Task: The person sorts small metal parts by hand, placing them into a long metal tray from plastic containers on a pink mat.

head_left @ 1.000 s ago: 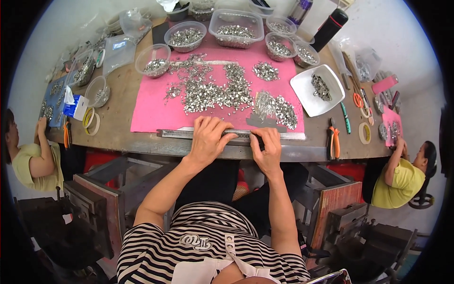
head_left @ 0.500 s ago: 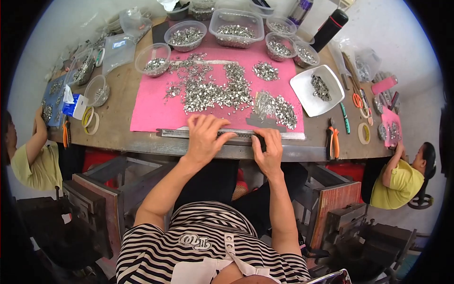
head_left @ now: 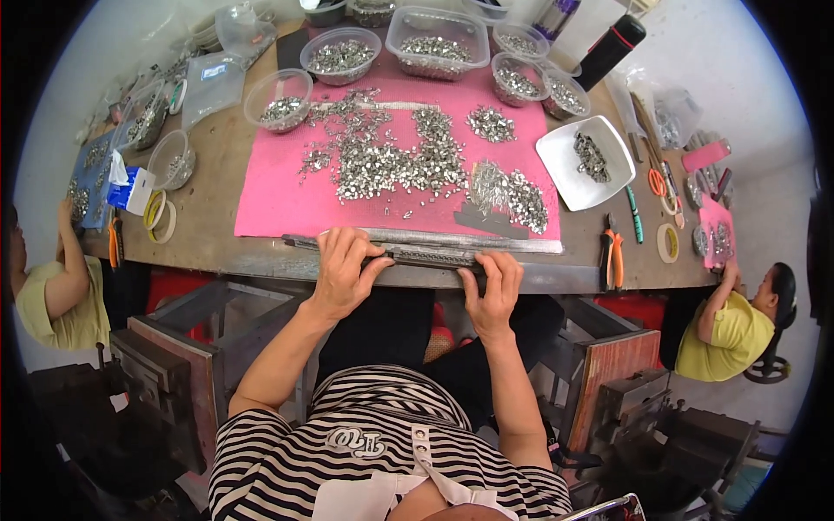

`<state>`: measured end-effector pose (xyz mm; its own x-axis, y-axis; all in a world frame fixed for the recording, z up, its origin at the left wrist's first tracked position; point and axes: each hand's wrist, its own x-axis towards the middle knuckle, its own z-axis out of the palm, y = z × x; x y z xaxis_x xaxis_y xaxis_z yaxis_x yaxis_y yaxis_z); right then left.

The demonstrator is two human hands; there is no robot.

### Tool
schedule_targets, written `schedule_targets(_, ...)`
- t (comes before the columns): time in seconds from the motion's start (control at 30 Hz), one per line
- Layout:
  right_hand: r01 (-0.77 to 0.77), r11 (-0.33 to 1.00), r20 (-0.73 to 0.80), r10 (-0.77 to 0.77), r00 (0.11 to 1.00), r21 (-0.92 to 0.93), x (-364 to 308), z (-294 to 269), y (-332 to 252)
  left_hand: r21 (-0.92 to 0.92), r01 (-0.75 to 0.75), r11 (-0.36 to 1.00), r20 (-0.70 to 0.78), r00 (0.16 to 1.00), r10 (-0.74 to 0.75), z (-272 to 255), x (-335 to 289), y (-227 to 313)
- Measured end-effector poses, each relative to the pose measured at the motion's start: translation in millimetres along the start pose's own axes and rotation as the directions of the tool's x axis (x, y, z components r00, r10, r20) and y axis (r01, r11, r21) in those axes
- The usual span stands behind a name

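A long, narrow dark metal bar (head_left: 430, 257) with a row of small slots or pieces along it lies across the table's front edge. The fingers and thumb of my left hand (head_left: 343, 273) close around its left part. Its right end is pinched by my right hand (head_left: 493, 291). Just behind it, a flat silver strip (head_left: 521, 246) runs along the front of the pink mat (head_left: 278, 200). Beyond that spreads a large heap of small shiny metal pieces (head_left: 391, 169). Thin silver pins (head_left: 492, 187) and a dark grey flat strip (head_left: 491, 224) lie to its right.
Clear plastic tubs (head_left: 437, 52) of metal pieces line the back. A white square dish (head_left: 589, 165) stands right of the mat, with orange-handled pliers (head_left: 613, 252) nearer me. Tape rolls (head_left: 161, 217) and a tissue pack (head_left: 130, 191) are left. Two people in yellow-green work at either side.
The slotted bar has come nearer to me, away from the silver strip. My left hand has shifted left and closer; my right hand has also drawn nearer, still at the bar's right end.
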<state>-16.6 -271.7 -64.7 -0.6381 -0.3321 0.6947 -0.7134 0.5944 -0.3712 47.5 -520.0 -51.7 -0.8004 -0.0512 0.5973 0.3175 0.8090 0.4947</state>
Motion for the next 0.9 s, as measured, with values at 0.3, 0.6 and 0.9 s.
schedule_targets(0.3, 0.01, 1.0, -0.04, -0.011, 0.999, -0.024, -6, 2, -1, 0.023, -0.034, 0.999, -0.053, 0.998, 0.035, 3, -7, 2)
schedule_targets(0.6, -0.025, 0.998, 0.08, 0.021, 0.997, 0.058, 21, -9, 2, 0.017, -0.006, 1.0, -0.041, 0.999, 0.007, 2, 4, 0)
schedule_targets(0.9, -0.039, 0.996, 0.355, 0.01, 0.935, 0.076, 55, -19, 11, 0.037, 0.012, 0.999, 0.11, 0.994, -0.016, -4, 22, -4)
